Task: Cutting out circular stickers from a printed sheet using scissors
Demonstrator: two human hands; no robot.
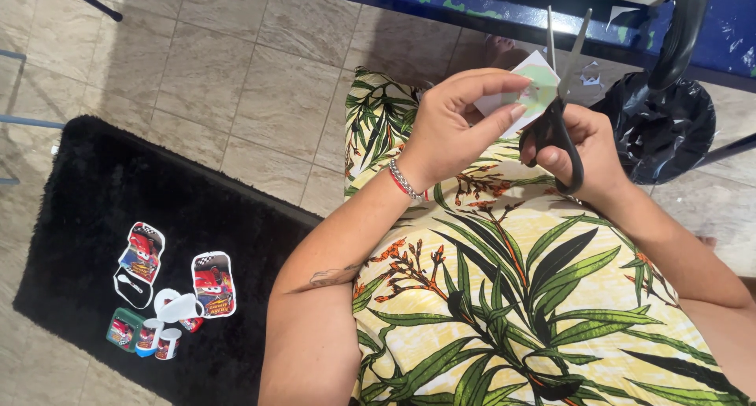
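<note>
My left hand [453, 122] pinches a small white paper piece [529, 87] with a pale green print, held over my lap. My right hand [587, 150] grips black-handled scissors [561, 99]; the two metal blades stand apart and point up, with the paper's right edge between them. A beaded bracelet sits on my left wrist. Both hands hover above a leaf-patterned dress [504, 288] covering my lap.
A black shaggy rug [102, 193] lies on the tiled floor at left, carrying red-and-white cut-out pictures [213, 284], a small paper cup [179, 305] and little printed boxes [124, 329]. A black plastic bag [657, 130] sits at right under a blue table edge [472, 8].
</note>
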